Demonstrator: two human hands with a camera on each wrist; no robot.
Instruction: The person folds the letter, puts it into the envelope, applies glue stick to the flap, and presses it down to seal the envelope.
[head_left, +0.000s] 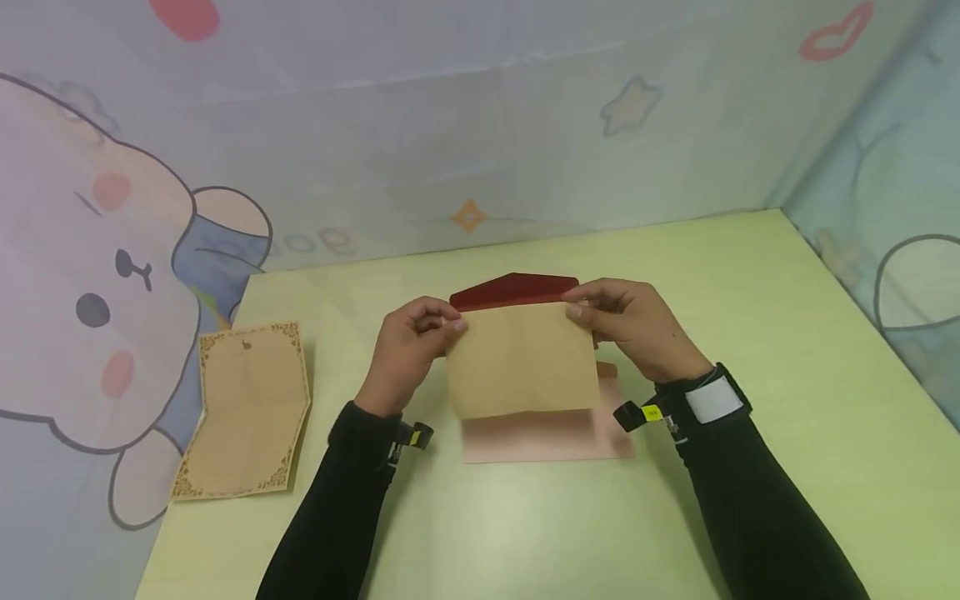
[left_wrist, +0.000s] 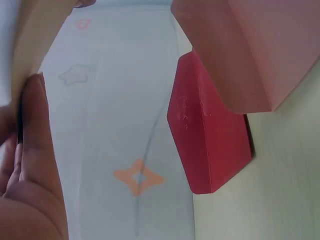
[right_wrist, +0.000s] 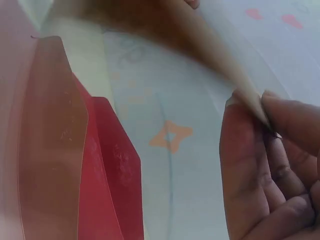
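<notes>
Left hand [head_left: 408, 346]: I pinch the tan sheet's [head_left: 522, 362] left top corner.
Right hand [head_left: 633, 325]: pinching its right corner.
Sheet: frame centre, above the pink envelope [head_left: 547, 433] with its red flap [head_left: 513, 290].
Risk: uneven pull could crease it.

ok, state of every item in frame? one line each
folded tan sheet: lifted off the table, pinched at both top corners
left hand: pinching the sheet's top left corner
right hand: pinching the sheet's top right corner
pink envelope: lying on the table, dark red flap open, pointing away from the person
bordered letter paper: unfolded, creased, lying on the table at left, untouched
green table: bearing the envelope and letter paper
</notes>
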